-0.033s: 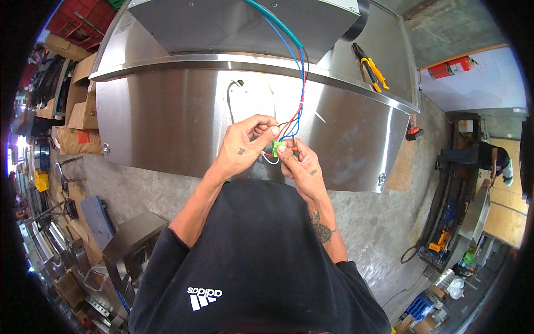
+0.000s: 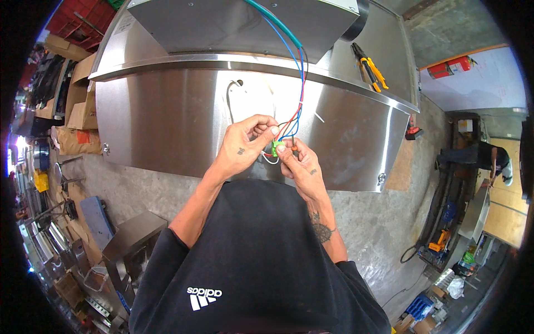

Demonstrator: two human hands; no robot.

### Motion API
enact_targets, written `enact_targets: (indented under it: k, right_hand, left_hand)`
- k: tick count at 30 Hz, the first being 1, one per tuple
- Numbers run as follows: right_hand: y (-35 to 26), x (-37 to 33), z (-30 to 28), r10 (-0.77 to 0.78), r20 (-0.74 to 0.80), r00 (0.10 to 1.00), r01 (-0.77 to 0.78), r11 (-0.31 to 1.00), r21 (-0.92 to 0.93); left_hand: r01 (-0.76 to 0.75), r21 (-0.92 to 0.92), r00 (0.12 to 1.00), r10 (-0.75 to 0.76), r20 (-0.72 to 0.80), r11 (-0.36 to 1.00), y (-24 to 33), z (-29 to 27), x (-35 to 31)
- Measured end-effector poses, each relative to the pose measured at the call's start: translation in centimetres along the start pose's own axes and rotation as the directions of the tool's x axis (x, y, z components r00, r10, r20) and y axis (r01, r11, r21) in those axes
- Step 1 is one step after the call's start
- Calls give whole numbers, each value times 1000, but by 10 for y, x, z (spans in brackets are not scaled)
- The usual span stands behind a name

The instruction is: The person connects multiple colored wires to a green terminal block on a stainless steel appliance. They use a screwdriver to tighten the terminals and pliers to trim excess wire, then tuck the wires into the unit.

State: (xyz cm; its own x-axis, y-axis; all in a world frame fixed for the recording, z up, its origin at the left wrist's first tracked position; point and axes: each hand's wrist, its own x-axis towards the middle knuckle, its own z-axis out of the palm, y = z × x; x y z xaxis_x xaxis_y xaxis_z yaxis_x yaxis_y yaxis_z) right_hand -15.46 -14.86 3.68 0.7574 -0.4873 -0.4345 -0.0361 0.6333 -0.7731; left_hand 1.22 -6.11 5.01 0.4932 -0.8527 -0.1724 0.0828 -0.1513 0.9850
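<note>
Both of my hands work close together in front of the stainless steel panel [image 2: 161,122]. Between the thumb and fingers of my right hand [image 2: 301,166] is a small green terminal block [image 2: 277,146]. My left hand [image 2: 243,140] is closed in a pinch beside it, at a thin wire [image 2: 283,123] running to the block. Red, blue and dark wires drop into the block from a green-sheathed cable [image 2: 285,29] above. A short white wire [image 2: 271,161] loops out below. Near my right fingers shows a small orange piece [image 2: 295,148], too small to name.
Yellow-and-black pliers [image 2: 371,67] lie on the steel ledge at right, beside a grey metal housing [image 2: 245,28]. A grey cable [image 2: 229,100] leaves a hole in the panel. Cardboard boxes [image 2: 83,114] stand at left. Another person [image 2: 489,158] is at far right.
</note>
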Motion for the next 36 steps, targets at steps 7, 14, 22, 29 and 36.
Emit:
enact_targets:
  k: [7, 14, 22, 29, 36]
  right_hand:
    - [-9, 12, -3, 18, 26, 999, -20, 998, 57]
    - [-5, 17, -8, 20, 13, 1000, -22, 991, 132]
    - [-4, -2, -7, -151, -232, 961, 79, 953, -294]
    - [-23, -28, 6, -539, 38, 841, 329, 455, -828]
    - [-17, -20, 8, -643, 186, 743, 433, 249, -866]
  left_hand:
    - [-10, -102, 993, 22, 118, 995, -4, -12, 9]
    - [-180, 42, 945, 161, 286, 983, 2, -15, -2]
    - [-218, 121, 962, 192, 195, 968, -3, -14, 0]
    - [-190, 130, 972, 169, 160, 973, 3, -13, -4]
    - [-281, 161, 952, 254, 173, 946, 3, -13, -4]
